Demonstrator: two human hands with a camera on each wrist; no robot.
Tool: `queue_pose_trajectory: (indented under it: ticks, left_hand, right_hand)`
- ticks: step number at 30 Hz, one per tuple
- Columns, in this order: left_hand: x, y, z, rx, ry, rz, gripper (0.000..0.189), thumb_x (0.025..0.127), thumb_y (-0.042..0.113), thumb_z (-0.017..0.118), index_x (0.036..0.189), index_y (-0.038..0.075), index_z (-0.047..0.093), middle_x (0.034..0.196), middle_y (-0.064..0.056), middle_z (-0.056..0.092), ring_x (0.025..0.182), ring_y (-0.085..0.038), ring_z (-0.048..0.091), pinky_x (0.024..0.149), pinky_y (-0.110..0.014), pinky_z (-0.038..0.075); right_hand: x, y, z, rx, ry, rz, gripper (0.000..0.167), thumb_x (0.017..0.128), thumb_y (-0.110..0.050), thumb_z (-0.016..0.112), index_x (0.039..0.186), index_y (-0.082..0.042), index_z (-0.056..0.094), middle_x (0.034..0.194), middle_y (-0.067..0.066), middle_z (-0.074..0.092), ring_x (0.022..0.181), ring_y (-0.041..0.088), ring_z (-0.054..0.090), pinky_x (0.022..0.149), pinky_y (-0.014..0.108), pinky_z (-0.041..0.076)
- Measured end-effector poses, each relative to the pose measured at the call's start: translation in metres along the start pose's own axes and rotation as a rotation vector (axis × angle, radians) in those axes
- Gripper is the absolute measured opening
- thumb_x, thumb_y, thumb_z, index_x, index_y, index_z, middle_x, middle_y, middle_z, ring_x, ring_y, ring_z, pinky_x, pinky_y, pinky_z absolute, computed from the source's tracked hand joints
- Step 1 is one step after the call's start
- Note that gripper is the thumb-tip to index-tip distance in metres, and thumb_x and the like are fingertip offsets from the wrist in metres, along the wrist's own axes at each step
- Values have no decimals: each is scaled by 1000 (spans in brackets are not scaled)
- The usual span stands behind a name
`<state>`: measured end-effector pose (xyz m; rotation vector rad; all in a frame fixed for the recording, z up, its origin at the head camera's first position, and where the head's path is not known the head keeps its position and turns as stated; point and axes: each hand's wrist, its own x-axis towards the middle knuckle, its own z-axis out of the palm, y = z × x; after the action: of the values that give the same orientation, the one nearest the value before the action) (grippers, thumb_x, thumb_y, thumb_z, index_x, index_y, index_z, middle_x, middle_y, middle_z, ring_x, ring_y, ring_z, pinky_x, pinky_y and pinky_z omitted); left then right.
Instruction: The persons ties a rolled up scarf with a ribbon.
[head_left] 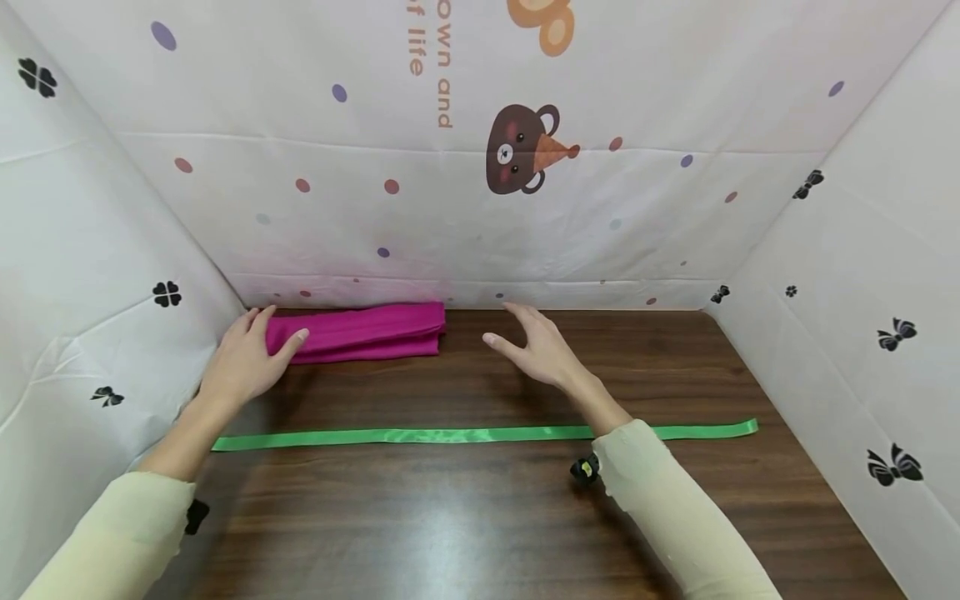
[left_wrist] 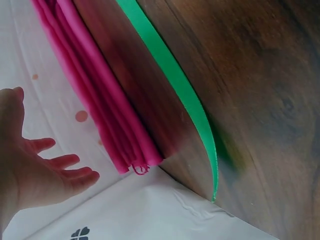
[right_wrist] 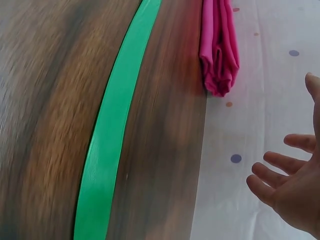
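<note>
White sheets (head_left: 480, 229) stand on 3 sides of a table (head_left: 337, 508); they look like thin, creased fabric. The table is dark brown with streaked wood grain and a soft shine near the person.

2 pale green sleeves, the left (head_left: 120, 525) and the right (head_left: 675, 508), reach forward from the bottom corners.

A folded magenta cloth (head_left: 360, 333) lies at the back of the table, left of centre, its long axis running left to right along the rear sheet. It is a soft, matte, layered strip; in the left wrist view, loose threads (left_wrist: 141, 168) curl from 1 end.

The left hand (head_left: 247, 354) is much the nearer of the 2: it is at the cloth's left end, fingers loosely spread, grasping nothing. The left wrist view shows a gap between them. The right hand (head_left: 542, 346) is beyond the cloth's right end, well apart from it, so the cloth lies to its left; it too is released, thumb apart from the fingers.

Nearer the person, a narrow, satiny green ribbon (head_left: 450, 435) stretches almost straight, roughly parallel to the cloth. The right forearm crosses above it.

Smallest are the prints: a brown bear (head_left: 502, 175), black bows (head_left: 894, 465) and coloured dots (head_left: 392, 187).
</note>
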<state>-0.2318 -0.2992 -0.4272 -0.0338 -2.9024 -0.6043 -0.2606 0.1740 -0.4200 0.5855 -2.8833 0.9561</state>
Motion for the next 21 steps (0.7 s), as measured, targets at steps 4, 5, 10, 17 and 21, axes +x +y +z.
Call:
queue_pose_trajectory:
  ticks: [4, 5, 10, 17, 21]
  left_hand:
    - [-1, -3, 0, -12, 10, -9, 90, 106, 65, 45, 161, -4, 30, 159, -41, 29, 144, -61, 29, 112, -77, 27]
    - [-2, -4, 0, -15, 9, -14, 89, 107, 65, 45, 161, -5, 30, 159, -41, 29, 144, -61, 30, 111, -77, 28]
    - [-3, -7, -2, -26, -7, -38, 87, 108, 62, 44, 161, -6, 28, 159, -42, 26, 144, -61, 28, 109, -78, 29]
    - [-4, -9, -2, -29, -28, -51, 86, 109, 58, 44, 159, -11, 27, 157, -44, 26, 142, -64, 29, 110, -77, 29]
    - [-6, -14, 0, -29, -49, -57, 88, 109, 57, 45, 158, -14, 25, 155, -47, 26, 138, -68, 31, 110, -77, 29]
  right_hand:
    - [2, -5, 3, 42, -1, -7, 85, 99, -72, 56, 164, -19, 40, 167, 10, 40, 155, 35, 33, 123, 61, 29]
    - [3, -6, 4, 48, -3, -10, 85, 99, -72, 56, 164, -19, 40, 167, 10, 40, 155, 35, 33, 123, 60, 29]
    - [6, -7, 9, 64, -7, -6, 85, 99, -72, 56, 163, -18, 41, 167, 7, 40, 156, 31, 33, 123, 57, 30]
    - [11, -6, 18, 101, 0, -10, 82, 101, -68, 57, 160, -12, 45, 162, 8, 47, 150, 31, 42, 120, 54, 37]
    - [14, -8, 23, 144, -1, -21, 76, 103, -63, 57, 159, -13, 47, 158, 11, 51, 143, 34, 50, 114, 53, 44]
